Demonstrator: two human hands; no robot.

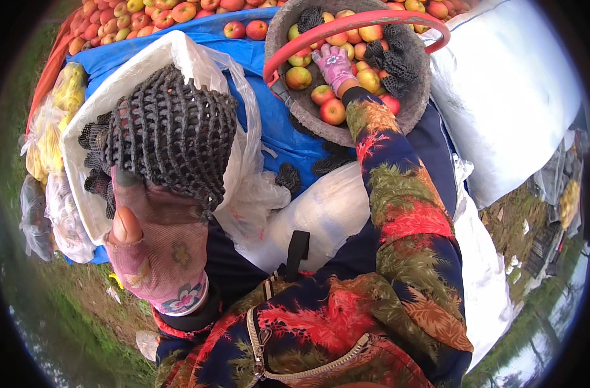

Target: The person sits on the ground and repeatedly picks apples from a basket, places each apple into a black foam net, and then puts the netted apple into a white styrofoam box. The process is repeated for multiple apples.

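My left hand, in a pink patterned glove with the thumb tip bare, grips a dark grey foam mesh net, which spreads over its fingers and hides them. It is above a white box lined with clear plastic, with more mesh nets inside. At upper right, my right hand, in a pink floral glove, reaches into a grey bucket with a red handle. Its fingers are spread over the apples, touching among them. Dark mesh nets lie at the bucket's right side.
Loose apples are heaped along the top edge on blue plastic sheeting. Bagged yellow items sit at the left. A large white sack stands on the right, and a pale woven sack lies near my legs. Grassy ground shows at both sides.
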